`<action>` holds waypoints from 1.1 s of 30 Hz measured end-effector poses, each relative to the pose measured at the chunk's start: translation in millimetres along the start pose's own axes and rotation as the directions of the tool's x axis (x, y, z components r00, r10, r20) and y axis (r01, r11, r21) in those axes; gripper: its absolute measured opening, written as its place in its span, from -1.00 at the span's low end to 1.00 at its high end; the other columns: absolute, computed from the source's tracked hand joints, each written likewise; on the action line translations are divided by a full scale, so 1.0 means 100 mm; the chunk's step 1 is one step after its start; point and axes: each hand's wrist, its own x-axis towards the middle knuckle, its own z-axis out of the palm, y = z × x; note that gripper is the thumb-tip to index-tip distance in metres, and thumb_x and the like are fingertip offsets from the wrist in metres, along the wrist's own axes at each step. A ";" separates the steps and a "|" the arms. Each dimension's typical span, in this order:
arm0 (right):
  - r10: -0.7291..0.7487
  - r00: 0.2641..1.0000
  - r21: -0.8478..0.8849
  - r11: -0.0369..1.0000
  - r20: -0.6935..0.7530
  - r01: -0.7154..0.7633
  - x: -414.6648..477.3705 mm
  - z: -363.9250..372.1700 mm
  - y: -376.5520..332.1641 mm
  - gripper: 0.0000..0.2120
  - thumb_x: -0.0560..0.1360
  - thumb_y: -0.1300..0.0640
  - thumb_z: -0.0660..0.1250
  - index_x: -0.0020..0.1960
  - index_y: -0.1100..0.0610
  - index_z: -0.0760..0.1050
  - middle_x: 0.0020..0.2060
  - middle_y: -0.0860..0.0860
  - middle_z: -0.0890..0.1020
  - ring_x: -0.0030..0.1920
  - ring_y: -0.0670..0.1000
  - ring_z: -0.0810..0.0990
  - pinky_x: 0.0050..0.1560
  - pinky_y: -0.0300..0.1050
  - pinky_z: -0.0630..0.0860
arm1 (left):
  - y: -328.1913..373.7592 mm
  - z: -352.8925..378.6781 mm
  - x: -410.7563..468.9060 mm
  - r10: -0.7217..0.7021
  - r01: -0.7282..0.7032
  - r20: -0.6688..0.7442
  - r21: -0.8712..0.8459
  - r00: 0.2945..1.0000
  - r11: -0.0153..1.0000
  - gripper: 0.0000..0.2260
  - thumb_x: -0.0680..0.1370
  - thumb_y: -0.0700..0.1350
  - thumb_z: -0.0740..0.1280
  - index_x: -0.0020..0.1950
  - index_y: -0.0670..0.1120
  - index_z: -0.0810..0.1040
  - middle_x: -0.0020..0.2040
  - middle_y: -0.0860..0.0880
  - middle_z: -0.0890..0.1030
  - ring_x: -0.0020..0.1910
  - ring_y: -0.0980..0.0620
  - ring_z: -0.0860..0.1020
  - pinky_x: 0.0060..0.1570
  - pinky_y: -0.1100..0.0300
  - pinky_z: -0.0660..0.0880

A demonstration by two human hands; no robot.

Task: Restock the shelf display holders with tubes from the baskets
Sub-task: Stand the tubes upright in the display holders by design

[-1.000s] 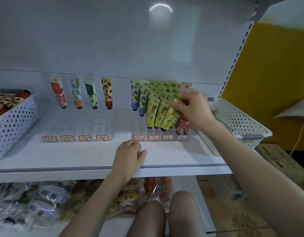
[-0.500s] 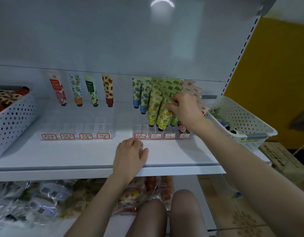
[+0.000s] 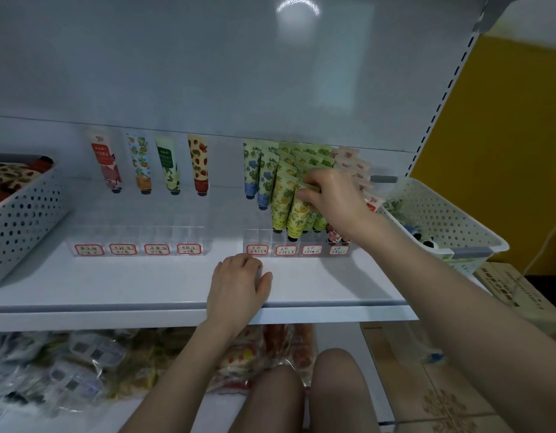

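Mostly white shelf [image 3: 145, 285] from left to right, with a pale back panel [image 3: 208, 73] above and a yellow wall [image 3: 505, 120] off to the right. Underneath, a lower level heaped with clear-wrapped packets [image 3: 67, 364], and 2 bare knees [image 3: 301, 398] at the bottom edge. Low on the right, a cardboard box [image 3: 514, 292].

At the shelf's left end, a grey perforated basket [image 3: 23, 220] holding brown-patterned tubes [image 3: 8, 178]. At the right end, a white perforated basket [image 3: 439, 214] with loose tubes [image 3: 392, 205] lying inside, too blurred to count.

Between the baskets, 2 clear holders side by side, each fronted by 4 red-bordered labels [image 3: 285, 250].
- In the left holder [image 3: 139, 235], only 4 single tubes [image 3: 140, 164], 1 per lane. Standing cap-down at the back: red, orange-and-blue, green, strawberry-print.
- In the right holder [image 3: 261, 239], far more stock: 2 blue-flowered tubes [image 3: 265, 179] in the leftmost lane, yellow fruit-print tubes [image 3: 284, 195] next, then green tubes [image 3: 317, 153] partly hidden by the hand. Last, pink tubes [image 3: 355, 164] in the rightmost lane.

Over the middle lanes, the right hand [image 3: 336, 198], thumb and curled fingers pinching the flat top end of the front yellow tube [image 3: 297, 214]. Tube cap-down and leaning back, cap near the holder's front wall. Cannot tell which lane, or whether the cap touches the lane floor.

Near the shelf's front lip, just in front of the right holder, the left hand [image 3: 237, 282] resting on the surface and holding nothing. Fingers close together and bent, thumb set apart to the right.
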 end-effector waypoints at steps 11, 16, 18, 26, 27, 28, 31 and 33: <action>-0.075 0.997 -0.075 0.994 0.007 0.075 0.00 -0.01 0.00 -0.77 0.52 0.20 0.32 -0.21 0.37 0.47 -0.35 0.13 0.50 -0.34 0.07 0.45 -0.30 -0.10 0.38 | -0.02 0.03 -0.02 0.014 -0.014 -0.042 -0.015 0.999 1.000 -0.80 0.41 -0.06 0.29 -0.27 -0.17 0.59 -0.32 -0.09 0.58 -0.33 -0.05 0.53 -0.32 0.06 0.50; -0.054 0.998 -0.040 0.998 -0.029 0.053 -0.02 -0.01 0.02 -0.76 0.51 0.22 0.33 -0.25 0.36 0.46 -0.36 0.20 0.53 -0.34 0.13 0.48 -0.26 -0.01 0.46 | -0.02 0.03 -0.01 0.011 -0.011 -0.045 -0.006 0.999 1.000 -0.80 0.40 -0.05 0.30 -0.27 -0.17 0.59 -0.31 -0.09 0.59 -0.32 -0.06 0.54 -0.30 0.05 0.52; -0.039 0.998 -0.025 0.999 -0.046 0.038 -0.02 0.00 0.03 -0.76 0.51 0.22 0.33 -0.26 0.36 0.46 -0.34 0.25 0.55 -0.32 0.17 0.52 -0.25 0.02 0.47 | -0.02 0.03 -0.01 0.013 -0.013 -0.046 0.006 0.999 1.000 -0.81 0.39 -0.06 0.31 -0.28 -0.17 0.59 -0.32 -0.09 0.59 -0.33 -0.06 0.55 -0.31 0.06 0.52; -0.073 0.996 -0.049 0.996 -0.059 0.070 -0.07 0.04 -0.01 -0.80 0.53 0.18 0.31 -0.17 0.32 0.49 -0.31 0.17 0.57 -0.30 0.09 0.51 -0.28 -0.11 0.42 | -0.01 0.04 -0.01 0.004 -0.003 -0.049 0.012 0.999 1.000 -0.83 0.41 -0.07 0.36 -0.25 -0.17 0.60 -0.29 -0.10 0.60 -0.30 -0.07 0.55 -0.27 0.07 0.52; -0.075 0.996 -0.057 0.996 -0.045 0.072 -0.08 0.05 0.00 -0.79 0.53 0.18 0.31 -0.17 0.32 0.49 -0.31 0.17 0.57 -0.30 0.10 0.52 -0.28 -0.10 0.44 | -0.01 0.03 -0.01 0.005 -0.005 -0.050 0.013 0.999 1.000 -0.83 0.41 -0.07 0.35 -0.25 -0.17 0.60 -0.29 -0.10 0.60 -0.30 -0.07 0.55 -0.27 0.07 0.52; -0.073 0.997 -0.065 0.995 -0.026 0.071 -0.08 0.05 0.00 -0.79 0.53 0.17 0.31 -0.18 0.32 0.49 -0.31 0.17 0.58 -0.29 0.12 0.55 -0.26 -0.07 0.48 | -0.01 0.03 -0.01 0.006 -0.005 -0.047 0.013 0.999 1.000 -0.83 0.41 -0.07 0.35 -0.25 -0.17 0.60 -0.29 -0.10 0.60 -0.30 -0.07 0.56 -0.27 0.07 0.52; -0.041 0.999 -0.068 0.997 0.031 0.044 -0.03 0.04 0.00 -0.77 0.52 0.17 0.32 -0.16 0.37 0.51 -0.28 0.21 0.60 -0.26 0.16 0.58 -0.19 0.02 0.54 | -0.01 0.03 -0.02 0.003 -0.002 -0.048 0.022 0.999 1.000 -0.82 0.41 -0.05 0.32 -0.26 -0.16 0.59 -0.29 -0.09 0.60 -0.31 -0.06 0.55 -0.28 0.08 0.52; -0.025 0.998 -0.074 0.997 0.060 0.029 0.01 0.03 -0.02 -0.77 0.52 0.19 0.32 -0.16 0.38 0.51 -0.27 0.23 0.60 -0.26 0.17 0.57 -0.19 0.04 0.53 | -0.01 0.03 -0.02 -0.001 0.003 -0.044 0.026 0.999 1.000 -0.80 0.41 -0.04 0.31 -0.26 -0.15 0.60 -0.29 -0.08 0.60 -0.30 -0.05 0.56 -0.27 0.09 0.53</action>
